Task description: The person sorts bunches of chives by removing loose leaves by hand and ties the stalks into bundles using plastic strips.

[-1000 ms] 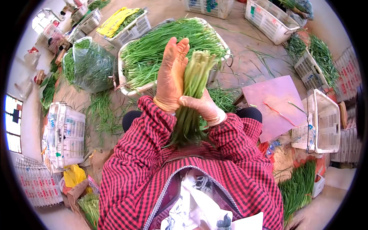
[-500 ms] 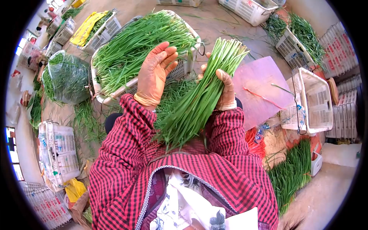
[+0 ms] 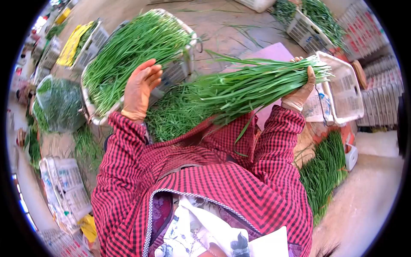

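Observation:
My right hand (image 3: 303, 92), gloved, is wrapped round the pale stem end of a bunch of garlic chives (image 3: 257, 83). The bunch lies nearly level, its green leaf tips trailing left across the front of my checked jacket. My left hand (image 3: 140, 90), also gloved, is raised with its fingers stretched out and holds nothing. It is nearest to a large white crate (image 3: 175, 73) heaped with more chives (image 3: 137, 47). Loose green leaves (image 3: 175, 111) lie below, between my two arms. Behind the bunch, a pink board (image 3: 274, 51) is partly covered.
At the right stands a white crate (image 3: 346, 94), with a row of chives (image 3: 321, 175) on the floor nearer me. A plastic bag of greens (image 3: 64, 105) and stacked white crates (image 3: 68, 184) are on the left. Another crate of greens (image 3: 308, 34) stands far right.
My right hand has swung the chives to the right, turning the bunch from steeply upright to nearly level. The left hand stays open. The whole view has shifted somewhat.

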Available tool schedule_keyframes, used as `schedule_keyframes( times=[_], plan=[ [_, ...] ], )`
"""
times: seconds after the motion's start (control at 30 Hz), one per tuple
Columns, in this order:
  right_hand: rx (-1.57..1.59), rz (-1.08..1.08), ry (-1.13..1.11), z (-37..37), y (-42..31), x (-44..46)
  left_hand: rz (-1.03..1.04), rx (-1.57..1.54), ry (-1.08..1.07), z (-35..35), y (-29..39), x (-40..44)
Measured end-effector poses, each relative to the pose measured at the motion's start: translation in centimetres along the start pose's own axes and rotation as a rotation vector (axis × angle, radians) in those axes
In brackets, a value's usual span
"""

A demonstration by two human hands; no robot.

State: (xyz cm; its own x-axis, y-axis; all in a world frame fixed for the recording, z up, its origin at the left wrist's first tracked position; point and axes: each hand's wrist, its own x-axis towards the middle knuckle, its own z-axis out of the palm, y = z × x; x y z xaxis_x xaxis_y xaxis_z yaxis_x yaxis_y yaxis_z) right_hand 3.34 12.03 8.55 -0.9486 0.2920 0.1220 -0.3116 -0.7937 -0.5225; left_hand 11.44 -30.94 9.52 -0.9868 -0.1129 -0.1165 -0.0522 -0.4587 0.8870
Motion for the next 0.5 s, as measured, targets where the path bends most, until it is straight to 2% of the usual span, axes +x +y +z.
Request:
schedule_keyframes(
  times=[0.1,0.23,0.3,0.33,0.37,0.4,0.43,0.5],
  plan=[
    [-0.060,-0.034,-0.006,-0.1,-3.8,-0.3,-0.052,0.003,-0.036,0.6,-1.7,1.4],
    [-0.158,0.042,-0.200,3.6,-4.2,-2.7,-0.103,0.071,-0.150,4.8,-1.8,2.7],
    [-0.134,0.215,-0.363,5.1,-1.8,-3.7,-0.122,0.099,-0.355,7.5,-0.9,3.5],
    [-0.123,0.281,-0.399,6.3,-0.2,-4.5,-0.120,0.103,-0.344,8.7,-0.6,3.9],
    [-0.109,0.351,-0.437,7.6,1.6,-5.5,-0.084,0.092,-0.480,9.8,-0.3,4.3],
    [-0.090,0.465,-0.500,8.7,3.4,-6.3,-0.048,0.084,-0.612,10.4,-0.2,4.6],
    [-0.069,0.580,-0.565,9.7,5.1,-7.1,-0.042,0.092,-0.589,10.5,0.0,5.1],
    [0.002,0.928,-0.538,12.0,7.7,-9.7,-0.154,0.044,-0.736,10.2,0.6,5.1]
  ],
)
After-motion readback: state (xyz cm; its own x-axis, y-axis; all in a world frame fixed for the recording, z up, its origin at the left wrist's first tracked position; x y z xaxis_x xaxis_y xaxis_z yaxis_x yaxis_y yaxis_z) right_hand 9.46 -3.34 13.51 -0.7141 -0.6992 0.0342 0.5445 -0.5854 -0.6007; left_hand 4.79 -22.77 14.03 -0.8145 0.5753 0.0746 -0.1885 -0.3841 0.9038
